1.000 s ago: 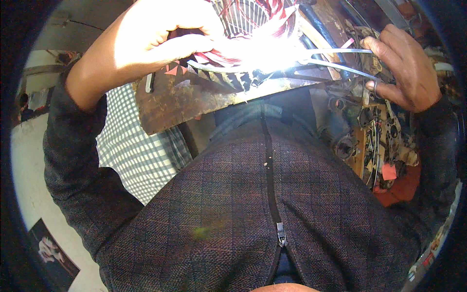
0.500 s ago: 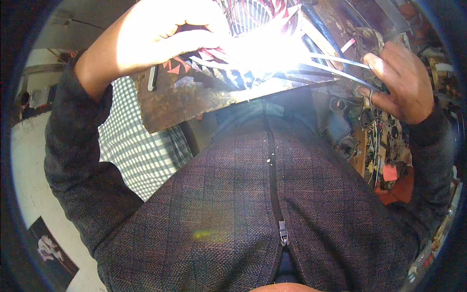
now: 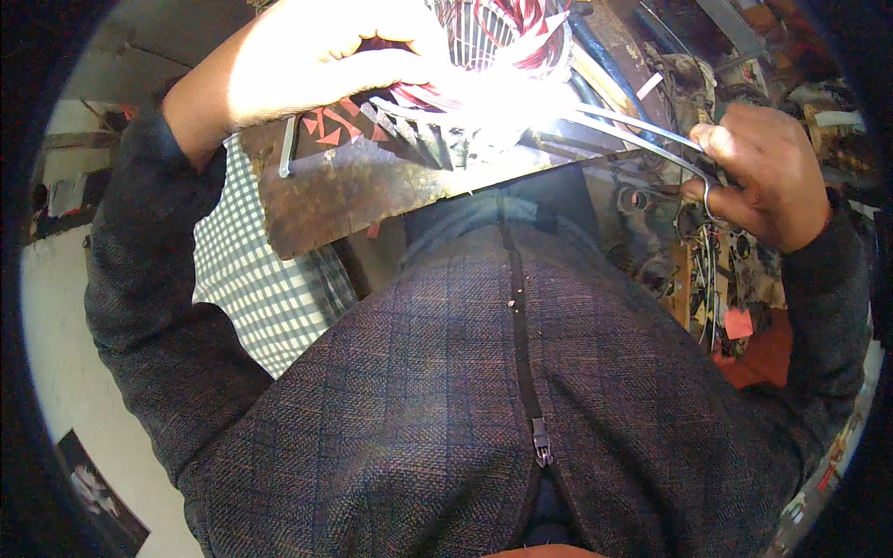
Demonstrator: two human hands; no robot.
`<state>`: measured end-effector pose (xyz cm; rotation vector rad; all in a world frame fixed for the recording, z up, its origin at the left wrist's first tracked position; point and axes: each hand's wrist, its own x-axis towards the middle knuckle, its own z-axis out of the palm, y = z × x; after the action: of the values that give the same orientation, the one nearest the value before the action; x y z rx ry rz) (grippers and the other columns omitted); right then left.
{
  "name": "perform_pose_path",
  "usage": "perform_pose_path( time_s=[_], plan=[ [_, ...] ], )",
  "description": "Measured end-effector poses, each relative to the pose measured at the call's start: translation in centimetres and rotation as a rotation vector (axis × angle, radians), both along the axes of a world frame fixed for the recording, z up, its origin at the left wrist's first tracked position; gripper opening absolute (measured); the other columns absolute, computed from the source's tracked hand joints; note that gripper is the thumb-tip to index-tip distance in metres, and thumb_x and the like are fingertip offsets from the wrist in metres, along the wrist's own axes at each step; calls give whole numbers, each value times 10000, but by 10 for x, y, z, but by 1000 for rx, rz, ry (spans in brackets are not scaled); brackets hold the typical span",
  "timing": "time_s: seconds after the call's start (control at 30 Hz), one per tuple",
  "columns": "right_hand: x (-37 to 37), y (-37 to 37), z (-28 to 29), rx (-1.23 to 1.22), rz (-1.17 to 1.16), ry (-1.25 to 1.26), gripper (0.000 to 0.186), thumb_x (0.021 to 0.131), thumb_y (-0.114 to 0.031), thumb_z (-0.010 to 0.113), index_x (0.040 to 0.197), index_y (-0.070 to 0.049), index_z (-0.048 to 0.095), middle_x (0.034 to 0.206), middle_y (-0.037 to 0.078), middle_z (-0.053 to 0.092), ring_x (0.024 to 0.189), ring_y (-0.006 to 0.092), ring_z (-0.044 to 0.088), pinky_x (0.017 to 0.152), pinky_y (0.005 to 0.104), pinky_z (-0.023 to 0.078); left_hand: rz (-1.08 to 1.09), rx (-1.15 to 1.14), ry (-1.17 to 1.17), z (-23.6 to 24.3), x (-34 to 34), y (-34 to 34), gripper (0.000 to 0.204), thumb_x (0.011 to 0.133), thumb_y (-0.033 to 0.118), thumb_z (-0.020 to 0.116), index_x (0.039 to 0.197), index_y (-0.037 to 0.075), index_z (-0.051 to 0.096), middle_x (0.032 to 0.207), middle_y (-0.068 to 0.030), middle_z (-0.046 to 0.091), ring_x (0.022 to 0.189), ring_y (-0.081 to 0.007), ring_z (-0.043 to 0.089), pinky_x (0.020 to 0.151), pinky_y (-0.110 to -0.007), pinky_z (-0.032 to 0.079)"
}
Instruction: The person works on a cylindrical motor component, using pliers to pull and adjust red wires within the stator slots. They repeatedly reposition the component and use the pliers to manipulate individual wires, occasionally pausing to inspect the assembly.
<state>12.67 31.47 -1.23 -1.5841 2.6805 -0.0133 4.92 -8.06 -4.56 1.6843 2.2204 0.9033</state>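
A motor stator (image 3: pixel 419 135) with a slotted ring lies on a worn metal-topped board (image 3: pixel 335 209). Shiny red winding wires (image 3: pixel 526 33) loop through it, and glare washes out its middle. My left hand (image 3: pixel 372 60), overexposed, curls at its left side with the thumb along the red wires; the fingertips are partly lost in the light. In my right hand (image 3: pixel 767 172) are long silver scissors (image 3: pixel 642 133), thumb and fingers at the spread handles. Their blades reach left to the stator's near right side, where the tips vanish in the glare.
Red paper scraps (image 3: pixel 330 121) and a small metal bar (image 3: pixel 288 149) lie on the board's left. Blue and wooden tool handles (image 3: pixel 605 70) are behind the scissors. Clutter with wires and a red piece (image 3: pixel 738 324) fills the right. A checked cloth (image 3: pixel 256 270) hangs at left.
The scissor handles have spread apart and turned slightly, with my right hand a little lower. My left hand and the stator have shifted slightly right.
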Motion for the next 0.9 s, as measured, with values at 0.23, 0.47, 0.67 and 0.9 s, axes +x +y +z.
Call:
perform_pose_path(
  time_s=[0.23, 0.47, 0.67, 0.9],
  plan=[
    [16, -10, -8, 27, -116, 18, 474, 716, -267, 868, 1081, -40, 671, 861, 133, 614, 791, 376, 632, 674, 476, 492, -38, -9, 17, 1, -1, 1, 151, 991, 103, 671, 1068, 4, 755, 918, -165, 743, 806, -293, 728, 756, -370, 578],
    [25, -22, 16, 91, -164, -13, 436, 724, -257, 857, 1046, -34, 666, 815, 142, 612, 756, 381, 631, 667, 468, 505, -57, -33, -47, 0, -9, 0, 183, 1004, 138, 665, 1073, -6, 755, 929, -154, 755, 809, -266, 732, 748, -359, 573],
    [32, -40, 40, 134, -244, -126, 396, 707, -227, 871, 994, -29, 683, 813, 185, 645, 763, 403, 646, 667, 483, 503, -79, -172, -41, 5, -25, 0, 248, 1034, 212, 639, 1063, -10, 747, 895, -155, 743, 753, -231, 702, 705, -346, 551],
    [39, -65, 73, 164, -338, -270, 415, 665, -162, 919, 950, 4, 666, 694, 118, 544, 620, 303, 557, 586, 425, 403, -96, -187, -38, 5, -26, 2, 297, 1041, 271, 632, 1059, -6, 738, 880, -148, 735, 746, -227, 685, 713, -348, 539]
  ],
)
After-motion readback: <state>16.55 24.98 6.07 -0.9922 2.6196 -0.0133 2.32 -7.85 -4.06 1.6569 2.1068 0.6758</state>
